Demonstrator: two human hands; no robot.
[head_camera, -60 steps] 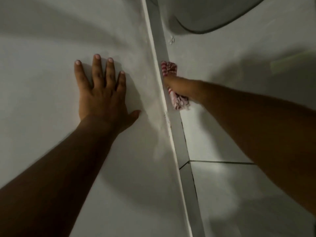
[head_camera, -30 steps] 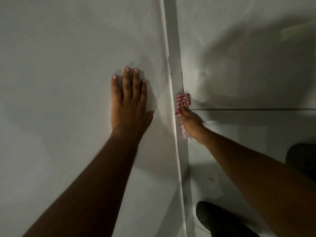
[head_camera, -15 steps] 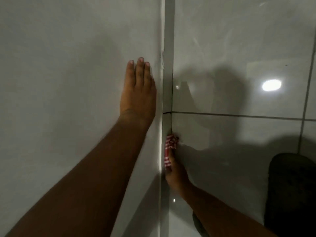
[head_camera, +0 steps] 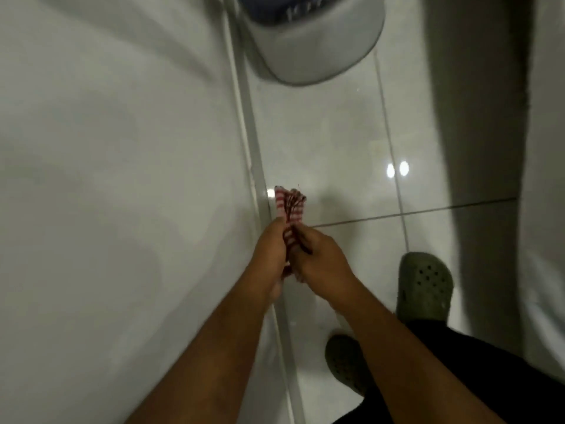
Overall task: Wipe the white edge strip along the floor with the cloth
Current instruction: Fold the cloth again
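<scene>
My left hand (head_camera: 270, 255) and right hand (head_camera: 321, 261) both gripped the cloth (head_camera: 289, 206) (soft, light, best bunched mid-fold) beside the edge strip (head_camera: 253, 154).

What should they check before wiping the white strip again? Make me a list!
1. Cloth in hand: ok. The left hand and the right hand both hold the red and white cloth.
2. Cloth on the white edge strip: not ok. It is held up in front of the person, beside the strip.
3. Cloth folded neatly: not ok, it looks bunched.
4. Way along the strip clear: not ok. A grey bin stands close to the strip further ahead.
5. Feet clear of the strip: ok. Both green clogs stand on the floor tiles.
6. Strip clean already: cannot tell, too dim.
</scene>
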